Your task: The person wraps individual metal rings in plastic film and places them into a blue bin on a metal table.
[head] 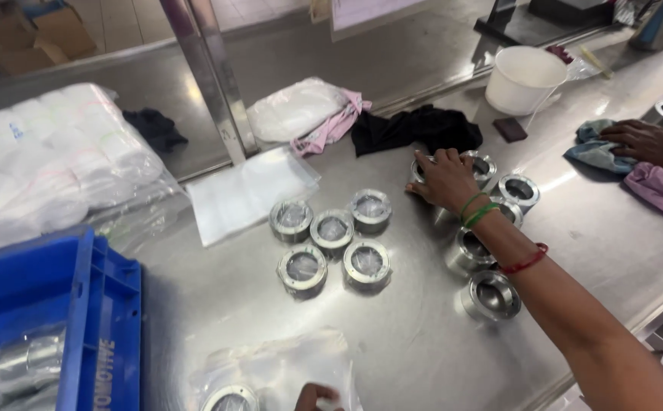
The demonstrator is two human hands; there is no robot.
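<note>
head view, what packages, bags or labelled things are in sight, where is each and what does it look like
Clear pack of white rolls: far left, bulky.
Flat clear bag: by the steel post, empty-looking.
Clear bag: near edge, holding a metal ring, left hand at it.
Blue crate: near left, pale lettering on its side.
Cardboard boxes: top left, brown.
White sheet: top centre, hanging.

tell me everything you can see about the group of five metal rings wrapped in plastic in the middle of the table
The five wrapped rings are short, thick, shiny steel-looking cylinders with a round bore, each covered in clear film that dulls the opening. They stand flat, bore up, on the steel table, three in a back row and two in front, close together, some perhaps touching. No hand touches them; the right hand rests on unwrapped rings to their right.
</note>
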